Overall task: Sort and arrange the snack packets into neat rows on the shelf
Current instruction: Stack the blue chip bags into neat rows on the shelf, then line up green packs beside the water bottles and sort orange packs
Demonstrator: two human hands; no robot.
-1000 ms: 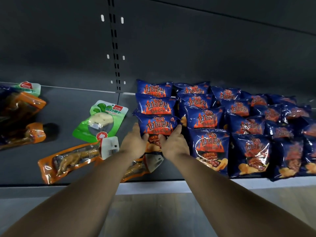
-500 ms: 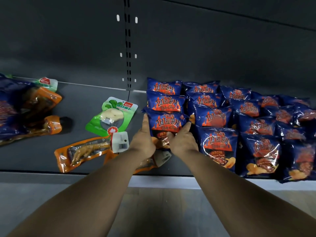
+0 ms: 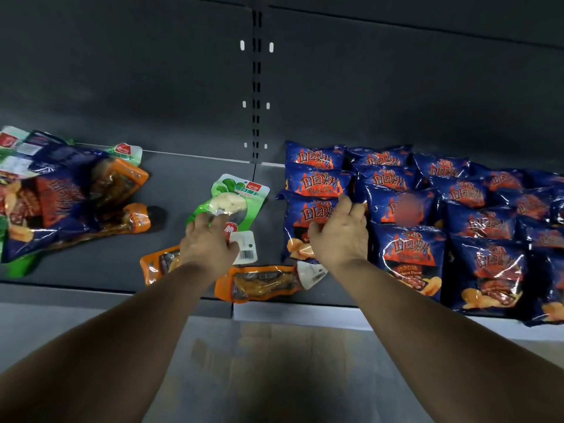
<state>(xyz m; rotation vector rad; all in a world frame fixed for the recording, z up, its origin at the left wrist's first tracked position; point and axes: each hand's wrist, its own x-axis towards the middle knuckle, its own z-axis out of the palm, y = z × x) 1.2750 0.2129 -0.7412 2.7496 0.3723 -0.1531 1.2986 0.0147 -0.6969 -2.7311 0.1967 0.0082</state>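
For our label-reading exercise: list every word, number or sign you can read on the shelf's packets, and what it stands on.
"田园薯片": glossy blue crisp packets.
"Potato Chips" script beneath: only roughly legible.
Green plastic radish pouch: label too blurred.
White barcode tag: digits too small.
Orange plastic snack packet: print unreadable.

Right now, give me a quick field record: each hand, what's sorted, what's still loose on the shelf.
left hand: fingers on the green packet, grip unclear
right hand: resting on the front blue chip bag of the leftmost row
sorted: blue chip bags in rows at the right
loose: two orange packets at the shelf front; mixed pile at the left
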